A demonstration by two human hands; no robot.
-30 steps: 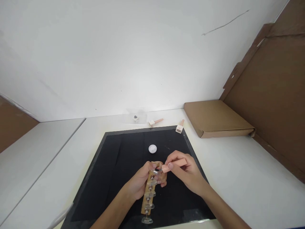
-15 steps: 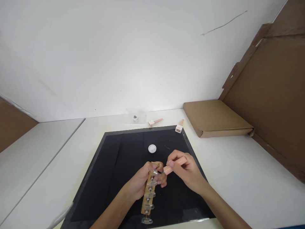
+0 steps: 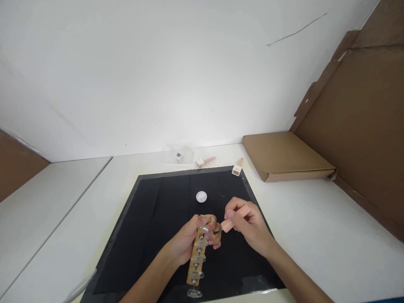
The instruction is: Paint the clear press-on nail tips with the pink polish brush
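Observation:
My left hand (image 3: 186, 240) is closed around the upper end of a wooden nail tip stand (image 3: 190, 274). Along this strip, several clear false nails (image 3: 198, 259) sit on small metal posts. Between the thumb and fingers of my right hand (image 3: 249, 225) is the pink cap of a nail polish brush (image 3: 236, 217). Its dark bristle end points left at the topmost clear nail (image 3: 206, 229), close beside the left fingers; whether it touches the nail I cannot tell.
A small white dish (image 3: 201, 197) lies on the black mat (image 3: 170, 198). Behind it are two pink-capped polish bottles (image 3: 200, 163) and a clear plastic box (image 3: 186, 156). A flat cardboard box (image 3: 290, 155) lies at the back right, beside a tall cardboard panel (image 3: 362, 126).
My right hand has drawn the brush slightly to the right, away from the topmost nail. The left hand and the stand stay nearly still.

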